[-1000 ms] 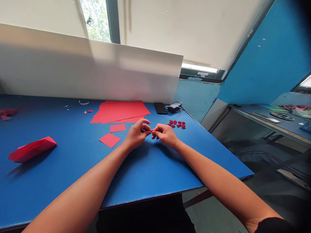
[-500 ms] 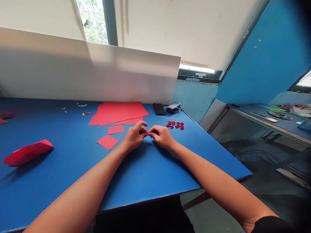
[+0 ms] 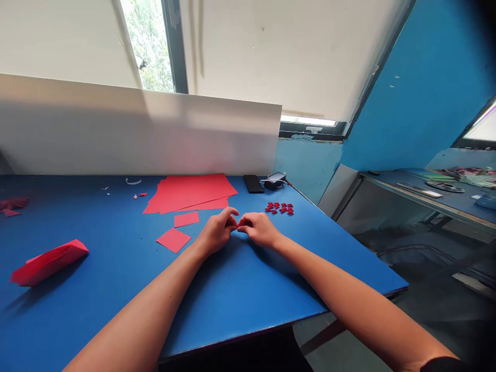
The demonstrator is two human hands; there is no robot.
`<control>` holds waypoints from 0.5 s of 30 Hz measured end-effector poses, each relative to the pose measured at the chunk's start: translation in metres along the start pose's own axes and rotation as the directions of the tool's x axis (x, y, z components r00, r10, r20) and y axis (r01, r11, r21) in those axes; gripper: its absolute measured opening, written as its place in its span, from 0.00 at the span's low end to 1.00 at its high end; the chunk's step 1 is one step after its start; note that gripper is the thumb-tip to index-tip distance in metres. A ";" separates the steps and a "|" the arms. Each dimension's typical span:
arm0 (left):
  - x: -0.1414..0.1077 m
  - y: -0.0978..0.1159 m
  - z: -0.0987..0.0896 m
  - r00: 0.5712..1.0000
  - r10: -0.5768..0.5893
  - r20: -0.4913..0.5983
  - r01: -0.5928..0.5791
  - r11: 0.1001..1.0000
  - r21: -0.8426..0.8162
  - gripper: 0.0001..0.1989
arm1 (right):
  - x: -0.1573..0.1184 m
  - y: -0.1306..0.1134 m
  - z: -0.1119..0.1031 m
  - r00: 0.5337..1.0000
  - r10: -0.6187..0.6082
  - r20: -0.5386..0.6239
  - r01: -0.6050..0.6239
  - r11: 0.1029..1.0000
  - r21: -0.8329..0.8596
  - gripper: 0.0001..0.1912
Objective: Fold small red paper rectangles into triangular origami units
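Note:
Over the middle of the blue table (image 3: 240, 289), my left hand (image 3: 219, 229) and my right hand (image 3: 259, 229) meet at the fingertips. Both pinch a tiny red paper piece (image 3: 237, 226), mostly hidden by the fingers. Left of my left hand lie a red paper square (image 3: 173, 240) and a small red rectangle (image 3: 186, 219). Large red sheets (image 3: 194, 192) are stacked behind them. Beyond my right hand, to the right, several small folded red pieces (image 3: 279, 208) sit in a cluster.
A folded red paper form (image 3: 50, 262) stands at the left. Paper scraps (image 3: 134, 182) lie further back. At the rear are a black phone (image 3: 253, 184) and a dark device with a white cable (image 3: 275, 180). A second table (image 3: 457, 201) stands at the right.
The camera view has tilted slightly, so the table and hands appear lower. My hands keep the same pinch at the fingertips, with hardly any change.

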State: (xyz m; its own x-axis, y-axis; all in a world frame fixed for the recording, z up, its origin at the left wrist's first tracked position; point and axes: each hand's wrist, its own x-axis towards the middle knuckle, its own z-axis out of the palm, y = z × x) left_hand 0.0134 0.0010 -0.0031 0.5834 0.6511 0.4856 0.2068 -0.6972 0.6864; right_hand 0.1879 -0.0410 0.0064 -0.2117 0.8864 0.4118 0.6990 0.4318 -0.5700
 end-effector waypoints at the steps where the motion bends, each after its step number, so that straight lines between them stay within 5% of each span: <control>1: 0.000 0.000 0.000 1.000 0.001 0.005 -0.001 1.000 -0.006 0.15 | 0.000 0.000 0.001 1.000 0.001 -0.002 -0.001 1.000 0.007 0.02; 15: -0.001 0.000 -0.005 0.999 -0.023 0.038 0.024 0.999 -0.031 0.16 | -0.003 -0.003 -0.006 0.995 -0.095 0.029 0.095 0.995 0.022 0.04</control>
State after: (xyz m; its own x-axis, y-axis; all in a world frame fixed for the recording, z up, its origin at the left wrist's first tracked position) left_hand 0.0092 0.0022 -0.0011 0.6076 0.6551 0.4490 0.1966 -0.6718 0.7142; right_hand 0.1908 -0.0462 0.0106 -0.2969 0.8457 0.4435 0.6609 0.5172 -0.5438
